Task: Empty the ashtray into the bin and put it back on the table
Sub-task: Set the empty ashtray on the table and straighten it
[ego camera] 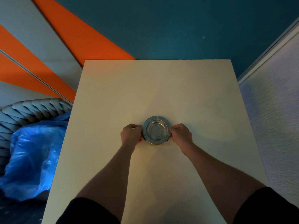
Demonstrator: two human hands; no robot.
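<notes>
A round shiny metal ashtray (pixel 156 130) sits on the cream table (pixel 155 88), near its middle. Its bowl looks bare, with nothing visible inside. My left hand (pixel 131 133) grips the ashtray's left rim with curled fingers. On the opposite side, my right hand (pixel 181 133) holds the right rim the same way. The bin (pixel 30 152), a grey woven basket lined with a blue plastic bag, stands on the floor to the left of the table.
A white textured wall (pixel 275 123) runs close along the table's right side. Beyond the table's far edge lies a teal floor with orange and grey stripes (pixel 84 38) to the left.
</notes>
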